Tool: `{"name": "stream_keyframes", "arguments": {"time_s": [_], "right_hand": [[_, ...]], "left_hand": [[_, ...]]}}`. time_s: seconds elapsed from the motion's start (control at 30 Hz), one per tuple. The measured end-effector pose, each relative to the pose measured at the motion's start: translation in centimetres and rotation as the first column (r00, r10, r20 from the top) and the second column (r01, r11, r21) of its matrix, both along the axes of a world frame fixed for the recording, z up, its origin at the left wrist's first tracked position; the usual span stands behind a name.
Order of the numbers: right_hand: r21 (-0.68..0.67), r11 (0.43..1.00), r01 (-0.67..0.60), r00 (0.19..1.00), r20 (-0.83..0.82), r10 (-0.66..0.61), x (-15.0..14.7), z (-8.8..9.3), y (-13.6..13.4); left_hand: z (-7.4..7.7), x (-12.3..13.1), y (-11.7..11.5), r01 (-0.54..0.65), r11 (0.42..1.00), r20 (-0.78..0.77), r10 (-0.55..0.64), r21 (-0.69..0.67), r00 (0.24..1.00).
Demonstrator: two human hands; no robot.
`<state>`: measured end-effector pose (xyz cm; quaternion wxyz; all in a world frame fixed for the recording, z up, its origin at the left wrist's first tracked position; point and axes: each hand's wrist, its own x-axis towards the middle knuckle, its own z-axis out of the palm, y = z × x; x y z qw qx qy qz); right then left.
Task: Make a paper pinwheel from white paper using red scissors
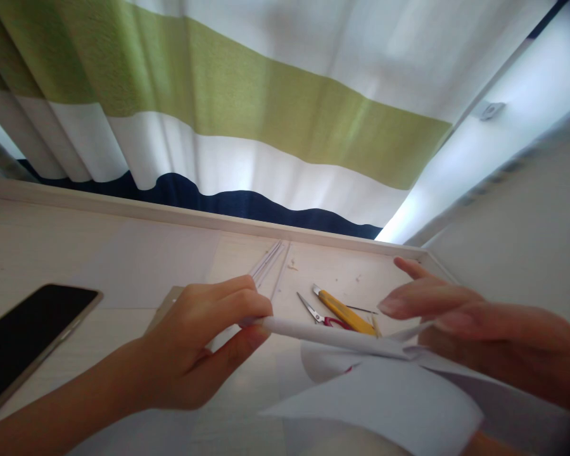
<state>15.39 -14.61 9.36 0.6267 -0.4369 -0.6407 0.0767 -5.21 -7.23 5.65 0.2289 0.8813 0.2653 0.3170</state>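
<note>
A sheet of white paper [375, 392], partly rolled into a thin tube [327, 334], is held above the table. My left hand [204, 345] pinches the tube's left end between thumb and fingers. On the other side, my right hand [484, 335] grips the paper near the tube's right end, its upper fingers stretched outward. The loose part of the sheet curls and hangs below the tube. Just behind it lie a yellow box cutter [344, 309] and scissors [316, 315] with dark red handles, partly covered by the paper.
A black-screened phone [33, 335] lies at the left, near a flat white sheet [147, 259]. Thin clear strips [268, 263] lie behind my left hand. A raised ledge [209, 220] edges the table below a striped curtain [247, 95]. A wall [517, 215] stands at the right.
</note>
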Motion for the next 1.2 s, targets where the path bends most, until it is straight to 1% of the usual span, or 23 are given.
{"name": "stream_keyframes", "arguments": {"time_s": [0.07, 0.17, 0.23, 0.27, 0.37, 0.43, 0.53, 0.57, 0.63, 0.7, 0.73, 0.8, 0.87, 0.93, 1.0, 1.1, 1.13, 1.2], "right_hand": [[-0.024, 1.0, 0.003, 0.999, 0.038, -0.002, 0.4, -0.2, 0.0], [-0.105, 0.993, -0.057, 0.984, 0.159, 0.074, 1.2, -0.5, 0.2], [-0.155, 0.984, -0.083, 0.978, 0.178, 0.111, 1.6, -0.7, 0.6], [-0.169, 0.982, -0.08, 0.982, 0.157, 0.107, 1.7, -0.8, 0.9], [-0.209, 0.978, 0.01, 1.0, 0.029, -0.004, 2.1, -1.5, 2.1], [-0.288, 0.957, 0.031, 0.998, -0.047, -0.046, 2.4, -2.1, 3.1], [-0.376, 0.915, -0.146, 0.984, -0.15, 0.096, 2.9, -2.7, 4.5], [-0.393, 0.895, -0.212, 0.972, -0.179, 0.151, 3.1, -2.8, 4.9], [-0.397, 0.866, -0.304, 0.948, -0.217, 0.233, 3.3, -2.9, 5.4], [-0.371, 0.856, -0.359, 0.928, -0.236, 0.287, 3.5, -2.8, 5.7], [-0.364, 0.857, -0.364, 0.926, -0.236, 0.293, 3.6, -2.7, 5.7], [-0.393, 0.864, -0.315, 0.945, -0.212, 0.248, 3.7, -2.4, 5.6], [-0.446, 0.866, -0.225, 0.972, -0.168, 0.166, 3.6, -2.0, 5.5], [-0.472, 0.868, -0.156, 0.985, -0.144, 0.098, 3.5, -1.8, 5.6], [-0.438, 0.892, -0.11, 0.988, -0.15, 0.048, 3.6, -1.8, 6.2], [-0.36, 0.932, -0.039, 0.988, -0.151, -0.017, 4.3, -2.8, 7.9], [-0.349, 0.937, -0.032, 0.986, -0.164, -0.028, 4.6, -3.3, 8.6], [-0.368, 0.929, -0.035, 0.983, -0.179, -0.033, 5.2, -4.5, 9.8]], "left_hand": [[0.1, 0.0, 0.1, 0.007, 1.0, 0.005, -0.007, 0.0, 1.0], [0.1, 0.0, 0.3, 0.018, 1.0, 0.003, -0.018, 0.017, 1.0], [0.1, 0.1, 0.4, -0.009, 1.0, -0.021, 0.009, 0.022, 1.0], [0.0, 0.1, 0.5, -0.027, 0.999, -0.033, 0.027, 0.019, 0.999], [-0.2, 0.5, 0.2, -0.065, 0.998, -0.063, 0.064, -0.02, 0.996], [-0.2, 0.8, -0.1, -0.086, 0.993, -0.075, 0.08, -0.084, 0.994], [-0.2, 1.3, -0.5, -0.124, 0.967, -0.08, 0.109, -0.221, 0.991], [-0.2, 1.5, -0.5, -0.13, 0.953, -0.076, 0.113, -0.273, 0.991], [0.0, 1.7, -0.5, -0.129, 0.917, -0.051, 0.119, -0.378, 0.992], [0.0, 1.8, -0.2, -0.105, 0.864, -0.027, 0.105, -0.492, 0.994], [0.0, 1.8, -0.1, -0.091, 0.831, -0.013, 0.101, -0.549, 0.995], [-0.2, 1.8, 0.2, -0.061, 0.757, 0.025, 0.102, -0.65, 0.994], [-0.5, 1.9, 0.5, -0.035, 0.696, 0.069, 0.121, -0.717, 0.99], [-0.8, 2.0, 0.8, -0.008, 0.66, 0.115, 0.143, -0.751, 0.983], [-1.3, 2.1, 1.1, 0.015, 0.645, 0.156, 0.162, -0.764, 0.974], [-2.5, 2.3, 1.7, 0.034, 0.616, 0.223, 0.233, -0.787, 0.947], [-3.0, 2.3, 1.9, 0.047, 0.592, 0.246, 0.261, -0.805, 0.933], [-4.1, 2.2, 2.6, 0.109, 0.547, 0.315, 0.299, -0.83, 0.901]]}}
